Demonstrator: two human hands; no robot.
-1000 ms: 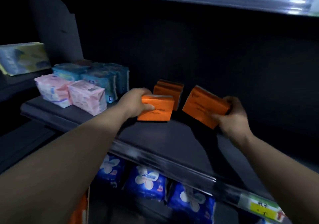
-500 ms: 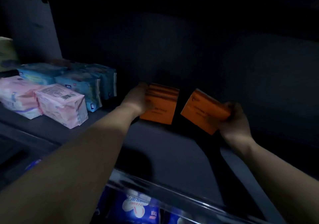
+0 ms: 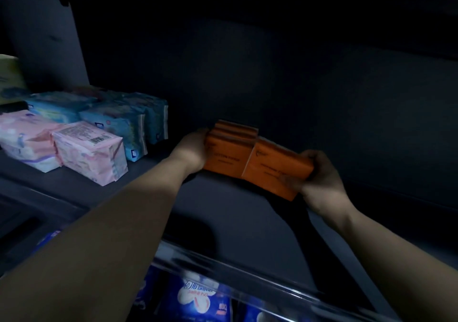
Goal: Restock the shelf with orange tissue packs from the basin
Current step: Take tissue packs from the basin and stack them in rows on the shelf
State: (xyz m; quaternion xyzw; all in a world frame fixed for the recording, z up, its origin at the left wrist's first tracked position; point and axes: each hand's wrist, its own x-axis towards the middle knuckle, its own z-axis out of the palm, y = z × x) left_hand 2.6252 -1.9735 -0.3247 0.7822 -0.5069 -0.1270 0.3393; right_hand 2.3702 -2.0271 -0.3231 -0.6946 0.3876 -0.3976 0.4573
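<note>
Closest, at 6 o'clock, dark blue packs (image 3: 198, 299) sat on the level below, behind the clear rail (image 3: 247, 279) of the shelf (image 3: 235, 210). Both arms reached over that rail.

The left hand (image 3: 192, 150) was at the 9 o'clock side of the left orange pack (image 3: 226, 156). Its fingers were curled round that edge and held it; the thumb could not be seen. The right hand (image 3: 322, 173) was at the 4 o'clock side of the right orange pack (image 3: 275, 169). Its thumb lay on the front and its fingers were bent round the end, gripping it.

A second before, the left orange pack stood a little way in front of the orange packs at the back (image 3: 235, 128). Now it was pushed up against them, so they looked like one stack. The right orange pack had been well apart, off toward 3 o'clock. Now its side touched the left one, but it was still tilted.

So one pack was most likely in its place, and the other seemed nearly there. It would need to be turned straight and set down. The basin could not be seen, so nobody could tell how many packs were left.

Farther off, at 9 o'clock, pink packs (image 3: 86, 153) and light blue packs (image 3: 124, 120) lay well apart from the orange ones. The dark back wall (image 3: 297, 73) stood behind them all.
</note>
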